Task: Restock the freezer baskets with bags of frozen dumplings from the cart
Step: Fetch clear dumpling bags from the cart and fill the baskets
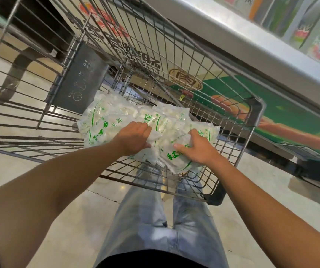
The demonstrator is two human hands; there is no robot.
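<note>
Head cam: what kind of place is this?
Likely a supermarket frozen-food aisle. A wire shopping cart holds bags of frozen dumplings, and a chest freezer with printed food graphics stands beside it, packaged goods visible inside.

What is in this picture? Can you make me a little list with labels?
place: shop aisle beside a steel-rimmed chest freezer
cart: grey wire shopping cart
goods: clear plastic bags of white dumplings with green print, piled in the cart
left hand: grips a bag in the pile
right hand: grips the nearest bag
clothing: light blue jeans
floor: pale shiny tiles
</note>
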